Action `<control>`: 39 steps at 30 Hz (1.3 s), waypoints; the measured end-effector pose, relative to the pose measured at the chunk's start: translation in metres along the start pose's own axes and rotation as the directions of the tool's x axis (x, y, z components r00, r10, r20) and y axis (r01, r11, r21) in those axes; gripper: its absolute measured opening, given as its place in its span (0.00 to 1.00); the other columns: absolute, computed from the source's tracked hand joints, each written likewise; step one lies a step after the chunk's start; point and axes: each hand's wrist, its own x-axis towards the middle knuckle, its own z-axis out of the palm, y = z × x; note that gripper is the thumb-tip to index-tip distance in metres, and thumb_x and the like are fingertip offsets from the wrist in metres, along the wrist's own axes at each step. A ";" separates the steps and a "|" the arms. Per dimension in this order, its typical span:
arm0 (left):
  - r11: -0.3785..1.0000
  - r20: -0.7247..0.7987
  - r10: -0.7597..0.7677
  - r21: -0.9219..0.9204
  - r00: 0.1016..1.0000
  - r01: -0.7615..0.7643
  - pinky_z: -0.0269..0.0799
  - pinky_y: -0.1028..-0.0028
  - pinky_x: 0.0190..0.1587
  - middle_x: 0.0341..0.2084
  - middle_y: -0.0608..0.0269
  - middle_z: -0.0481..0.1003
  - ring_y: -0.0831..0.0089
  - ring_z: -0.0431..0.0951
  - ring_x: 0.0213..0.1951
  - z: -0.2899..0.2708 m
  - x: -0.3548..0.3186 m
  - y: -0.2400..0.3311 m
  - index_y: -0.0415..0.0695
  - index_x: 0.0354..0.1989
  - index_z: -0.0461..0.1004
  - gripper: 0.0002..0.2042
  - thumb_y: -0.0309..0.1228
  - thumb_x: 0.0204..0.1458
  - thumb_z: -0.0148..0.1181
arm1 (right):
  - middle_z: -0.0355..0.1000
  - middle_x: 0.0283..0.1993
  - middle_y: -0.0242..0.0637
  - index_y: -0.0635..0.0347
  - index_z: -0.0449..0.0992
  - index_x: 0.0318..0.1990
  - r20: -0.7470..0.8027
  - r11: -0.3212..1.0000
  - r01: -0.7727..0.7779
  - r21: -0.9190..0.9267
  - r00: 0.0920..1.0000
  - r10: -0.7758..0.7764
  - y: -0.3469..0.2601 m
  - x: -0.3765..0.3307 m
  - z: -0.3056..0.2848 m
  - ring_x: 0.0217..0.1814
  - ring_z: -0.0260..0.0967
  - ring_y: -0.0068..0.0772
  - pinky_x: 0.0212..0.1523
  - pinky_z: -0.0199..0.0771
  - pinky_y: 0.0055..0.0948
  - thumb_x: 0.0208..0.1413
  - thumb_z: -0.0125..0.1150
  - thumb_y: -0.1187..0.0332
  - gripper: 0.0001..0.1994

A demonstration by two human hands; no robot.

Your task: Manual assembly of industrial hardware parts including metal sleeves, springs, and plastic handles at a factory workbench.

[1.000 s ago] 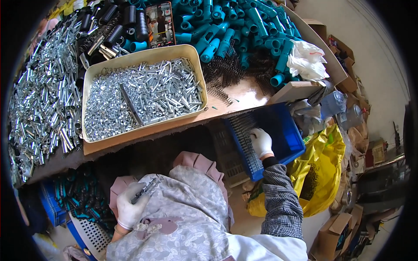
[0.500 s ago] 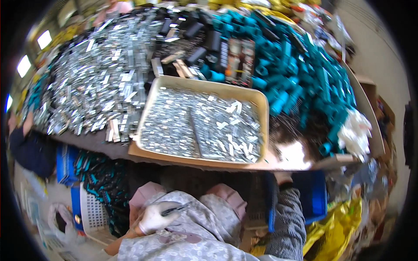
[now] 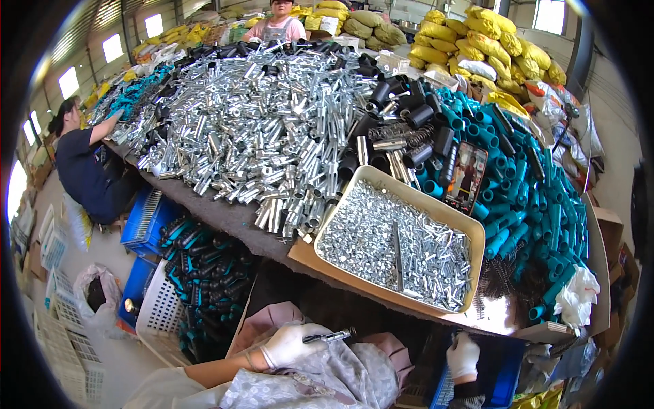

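Low in the frame, just left of centre, I see my left hand [image 3: 291, 344] in a white glove, its fingers curled shut around a thin metal rod [image 3: 332, 335] whose tip sticks out to the right. The hand rests over my lap, on a grey patterned garment [image 3: 320, 382]. Further right along the bottom edge, my right hand [image 3: 463, 356], also gloved in white, hangs at the rim of a blue plastic crate [image 3: 501, 368]; the fingers look loosely bent, and I cannot tell whether they hold anything.

Above both hands, right of centre, a tan tray [image 3: 477, 235] sits on the table edge, filled with small silver metal pieces, a long thin bar lying among them. Up and left of the tray, a large heap of shiny metal tubes [image 3: 259, 129] covers the table. Teal plastic sleeves [image 3: 538, 204] are piled along the right side, with black tubes [image 3: 409, 112] near the upper centre.

At lower left, a white basket [image 3: 160, 313] holds dark pieces. A person in a dark top [image 3: 78, 170] leans at the table on the far left, and another person stands at the top centre.
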 end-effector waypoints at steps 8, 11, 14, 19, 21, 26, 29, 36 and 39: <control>0.993 0.151 -0.108 -0.029 0.983 0.114 0.74 0.63 0.51 0.44 0.50 0.79 0.54 0.80 0.48 0.003 0.001 -0.008 0.44 0.58 0.72 0.24 0.35 0.52 0.67 | 0.76 0.38 0.36 0.63 0.71 0.43 0.350 0.132 -0.348 0.928 0.937 0.011 -0.196 -0.013 -0.098 0.37 0.72 0.23 0.41 0.74 0.22 0.55 0.58 0.82 0.09; 0.988 -0.144 0.070 -0.128 0.987 -0.088 0.75 0.63 0.50 0.44 0.49 0.79 0.55 0.80 0.48 0.001 -0.007 0.006 0.41 0.57 0.72 0.25 0.34 0.51 0.68 | 0.72 0.49 0.50 0.56 0.69 0.50 0.404 -0.568 -0.432 0.700 0.896 -0.184 -0.239 -0.022 -0.050 0.44 0.72 0.38 0.45 0.76 0.38 0.57 0.62 0.78 0.15; 0.951 -0.280 0.055 -0.277 0.958 -0.136 0.75 0.69 0.49 0.45 0.50 0.78 0.64 0.80 0.45 -0.022 -0.012 0.022 0.35 0.56 0.71 0.23 0.27 0.52 0.67 | 0.72 0.38 0.44 0.60 0.69 0.43 0.390 -0.706 -0.410 0.578 0.898 -0.203 -0.292 -0.018 -0.049 0.38 0.74 0.38 0.41 0.82 0.40 0.55 0.63 0.77 0.11; 0.966 -0.446 -0.002 -0.231 0.895 -0.113 0.75 0.73 0.48 0.41 0.53 0.81 0.70 0.81 0.42 -0.065 -0.012 0.036 0.34 0.50 0.77 0.18 0.27 0.51 0.69 | 0.77 0.46 0.50 0.76 0.73 0.50 0.421 -0.332 -0.512 0.792 0.852 -0.311 -0.314 0.003 -0.093 0.42 0.80 0.38 0.47 0.82 0.33 0.57 0.58 0.81 0.14; 0.969 -0.462 -0.048 -0.236 0.886 -0.071 0.76 0.73 0.44 0.38 0.53 0.81 0.72 0.81 0.39 -0.077 -0.009 0.046 0.35 0.48 0.78 0.16 0.26 0.51 0.66 | 0.78 0.43 0.46 0.75 0.73 0.52 0.390 -0.143 -0.469 0.872 0.840 -0.376 -0.311 0.013 -0.103 0.42 0.80 0.36 0.46 0.81 0.31 0.59 0.59 0.80 0.14; 0.975 -0.507 -0.035 -0.204 0.861 -0.081 0.76 0.73 0.40 0.35 0.53 0.81 0.73 0.81 0.34 -0.087 -0.004 0.055 0.35 0.46 0.79 0.15 0.26 0.50 0.65 | 0.80 0.45 0.44 0.74 0.73 0.54 0.407 -0.163 -0.497 0.852 0.825 -0.392 -0.317 0.016 -0.120 0.43 0.80 0.29 0.45 0.81 0.25 0.59 0.59 0.81 0.15; 0.972 -0.498 -0.035 -0.220 0.866 -0.087 0.77 0.75 0.38 0.34 0.55 0.81 0.76 0.80 0.34 -0.086 -0.009 0.053 0.34 0.47 0.79 0.15 0.24 0.50 0.64 | 0.80 0.44 0.44 0.73 0.73 0.53 0.392 -0.161 -0.474 0.865 0.841 -0.373 -0.318 0.008 -0.120 0.42 0.80 0.28 0.44 0.81 0.24 0.60 0.59 0.80 0.14; 0.969 -0.473 -0.010 -0.221 0.881 -0.108 0.77 0.74 0.36 0.33 0.54 0.81 0.72 0.81 0.32 -0.084 -0.017 0.052 0.34 0.46 0.79 0.15 0.22 0.48 0.64 | 0.79 0.39 0.41 0.72 0.75 0.50 0.402 -0.094 -0.458 0.884 0.848 -0.346 -0.314 0.001 -0.119 0.37 0.79 0.26 0.39 0.80 0.23 0.59 0.60 0.78 0.12; 0.982 -0.487 0.115 -0.074 0.866 -0.172 0.76 0.72 0.38 0.32 0.51 0.80 0.62 0.81 0.32 -0.082 -0.022 0.051 0.35 0.44 0.80 0.16 0.22 0.44 0.66 | 0.78 0.35 0.38 0.71 0.75 0.47 0.431 -0.102 -0.500 0.860 0.819 -0.378 -0.313 0.002 -0.116 0.32 0.77 0.24 0.35 0.78 0.22 0.60 0.60 0.76 0.10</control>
